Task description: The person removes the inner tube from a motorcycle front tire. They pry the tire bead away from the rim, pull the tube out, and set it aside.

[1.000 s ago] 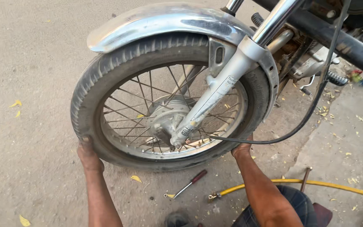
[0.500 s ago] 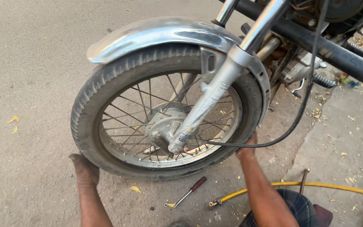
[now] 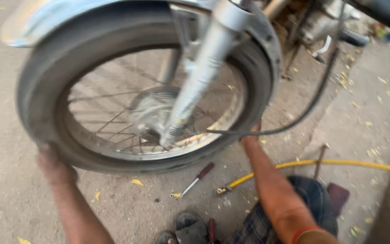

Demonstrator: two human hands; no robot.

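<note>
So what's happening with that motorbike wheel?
A person crouched on the ground has both hands on the front tyre of a motorbike. The left hand presses its lower left side, and the right hand its lower right. A screwdriver and a yellow hose lie on the ground beside them.

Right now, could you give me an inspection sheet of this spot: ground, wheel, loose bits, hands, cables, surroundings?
Surface: dusty concrete ground, yellow leaves scattered.
Job's things: motorcycle front wheel, spoked, blurred, under a silver mudguard.
Clutter: red-handled screwdriver; sandals.
Hands: left hand and right hand press the tyre's lower edge; grip blurred.
Cables: black cable; yellow hose.
Surroundings: motorcycle frame.
</note>
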